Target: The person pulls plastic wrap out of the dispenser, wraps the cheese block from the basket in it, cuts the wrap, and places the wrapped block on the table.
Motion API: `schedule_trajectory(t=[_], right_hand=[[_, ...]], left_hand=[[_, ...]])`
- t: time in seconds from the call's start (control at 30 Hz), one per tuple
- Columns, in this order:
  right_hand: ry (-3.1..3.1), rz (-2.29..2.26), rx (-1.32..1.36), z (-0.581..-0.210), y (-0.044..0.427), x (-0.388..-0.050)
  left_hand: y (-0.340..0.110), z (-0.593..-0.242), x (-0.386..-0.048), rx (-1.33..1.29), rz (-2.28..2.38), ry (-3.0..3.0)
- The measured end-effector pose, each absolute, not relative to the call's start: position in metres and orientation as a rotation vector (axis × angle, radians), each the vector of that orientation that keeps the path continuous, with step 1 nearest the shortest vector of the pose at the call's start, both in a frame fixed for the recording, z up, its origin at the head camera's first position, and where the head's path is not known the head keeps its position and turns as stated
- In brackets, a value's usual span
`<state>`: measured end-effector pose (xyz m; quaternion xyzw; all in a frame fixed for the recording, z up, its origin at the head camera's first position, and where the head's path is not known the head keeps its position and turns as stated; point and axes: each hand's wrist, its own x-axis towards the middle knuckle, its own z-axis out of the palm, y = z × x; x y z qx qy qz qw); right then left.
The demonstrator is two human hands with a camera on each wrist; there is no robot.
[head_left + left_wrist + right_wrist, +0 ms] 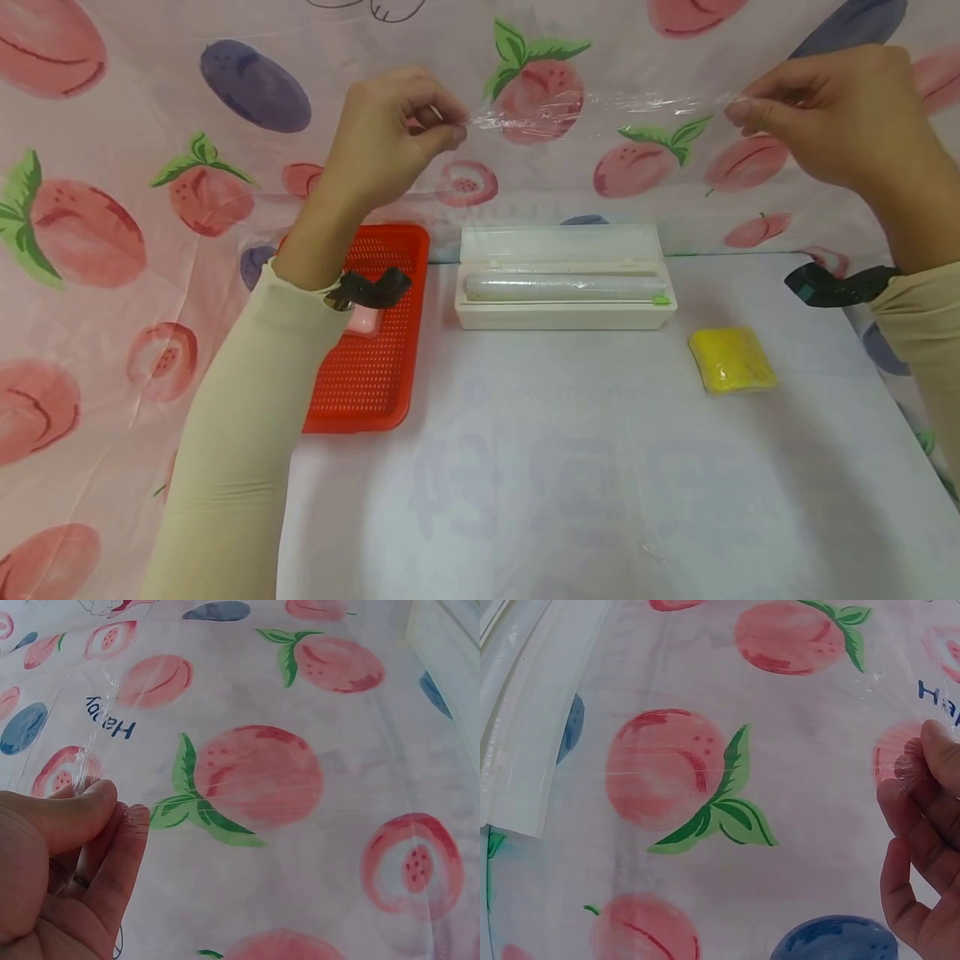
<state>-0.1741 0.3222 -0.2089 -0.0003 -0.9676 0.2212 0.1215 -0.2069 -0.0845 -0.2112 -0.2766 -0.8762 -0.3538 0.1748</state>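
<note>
A sheet of clear plastic wrap (652, 105) is stretched in the air between both hands, above and behind the table. My left hand (397, 133) pinches one end between thumb and fingers; in the left wrist view the film creases at the fingertips (101, 791). At the other end my right hand (840, 112) pinches the film with thumb and forefinger, its remaining fingers loosely bent in the right wrist view. Below the film stands a white wrap dispenser box (566, 318), lid raised, with a roll of film (566, 287) lying inside.
A yellow square item in shiny wrapping (732, 360) lies on the white table (570, 483) at right. On the left, a red perforated basket (367, 392) holds a pink item (365, 321), partly hidden by my left arm. A fruit-printed cloth (187, 333) hangs behind.
</note>
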Motion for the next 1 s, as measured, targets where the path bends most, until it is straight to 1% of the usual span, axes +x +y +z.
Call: schedule_trajectory(t=[1.0], right_hand=[[-2.777,0.634,0.022,-0.201,0.317,-0.184]], left_hand=[[-0.084,-0.203,-0.212,-0.779,-0.871,-2.495]])
